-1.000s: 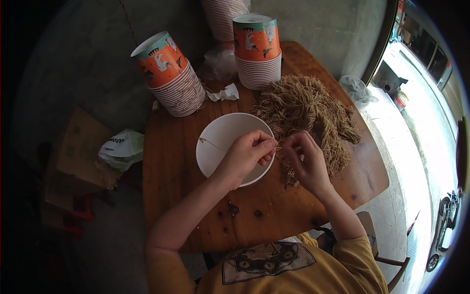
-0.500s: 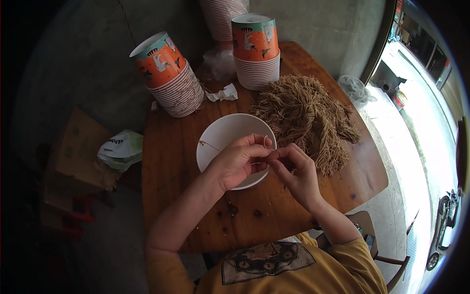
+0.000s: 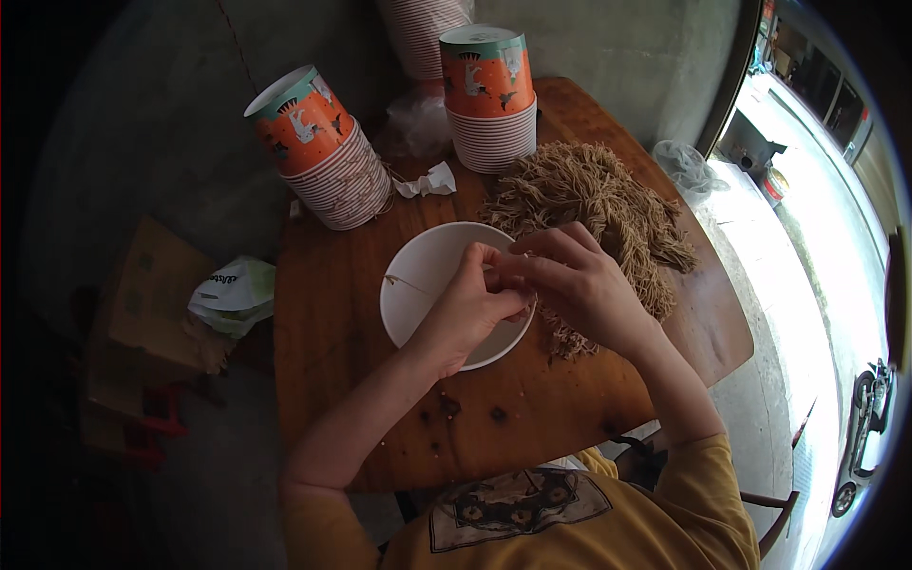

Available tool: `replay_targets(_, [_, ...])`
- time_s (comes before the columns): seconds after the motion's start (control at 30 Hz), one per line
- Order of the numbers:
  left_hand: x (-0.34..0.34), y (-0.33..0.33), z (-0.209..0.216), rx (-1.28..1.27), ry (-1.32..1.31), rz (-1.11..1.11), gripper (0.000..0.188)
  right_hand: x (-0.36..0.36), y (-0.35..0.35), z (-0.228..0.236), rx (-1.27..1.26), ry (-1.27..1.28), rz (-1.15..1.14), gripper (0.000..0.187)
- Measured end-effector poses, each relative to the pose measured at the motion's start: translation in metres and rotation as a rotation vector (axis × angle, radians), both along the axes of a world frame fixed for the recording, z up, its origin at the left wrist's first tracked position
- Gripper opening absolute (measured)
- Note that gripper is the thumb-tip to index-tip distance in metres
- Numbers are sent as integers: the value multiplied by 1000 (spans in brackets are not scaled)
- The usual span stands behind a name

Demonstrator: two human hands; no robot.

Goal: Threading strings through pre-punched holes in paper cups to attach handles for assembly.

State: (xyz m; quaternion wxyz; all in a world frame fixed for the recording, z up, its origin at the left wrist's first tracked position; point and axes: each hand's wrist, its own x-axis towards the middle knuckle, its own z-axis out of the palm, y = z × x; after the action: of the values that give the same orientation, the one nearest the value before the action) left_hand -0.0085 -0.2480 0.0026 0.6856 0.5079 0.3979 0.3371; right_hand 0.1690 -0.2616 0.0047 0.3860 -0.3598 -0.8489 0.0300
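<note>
Both of my hands meet over the right part of a round white tub (image 3: 407,318) on the table. A thin tan string (image 3: 407,284) runs across its inside, with a small knot or tuft near the left rim. My left hand (image 3: 464,312) is closed with its fingers curled, apparently on this string. My right hand (image 3: 591,290) comes from the right, back up, its bent fingers pressed together against the left fingertips. What lies between those fingertips is too small and covered to make out. Beside the right hand lies a heap of tan twisted yarn (image 3: 608,195).
Two stacks of upside-down orange and green paper tubs (image 3: 318,142) (image 3: 489,95) stand at the back. Crumpled white paper (image 3: 427,180) lies between them. A taller wrapped stack (image 3: 423,38) is behind. Left of the wooden table (image 3: 332,399) are a cardboard box (image 3: 157,294) and a plastic bag (image 3: 236,296).
My right hand has turned over, back upward, and risen, with the fingers now covering the left fingertips. My left fingers have curled in more. Strands at the yarn heap's near edge show lower down.
</note>
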Motion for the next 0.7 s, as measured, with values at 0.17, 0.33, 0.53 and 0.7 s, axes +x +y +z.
replay_targets(0.17, [-1, -1, 0, -21, -24, 30, 36, 8, 9, 1, -63, -42, 79, 18])
replay_targets(0.33, [-7, 6, 2, -88, 62, -84, 34, 12, 11, -8, -181, 48, 148, 14])
replay_targets(0.53, [-12, 13, 7, -116, 96, -144, 24, 14, 11, -8, -242, 80, 167, 14])
replay_targets(0.7, [-14, 17, 6, -119, 95, -219, 22, 12, 13, -7, -232, 31, 162, 11])
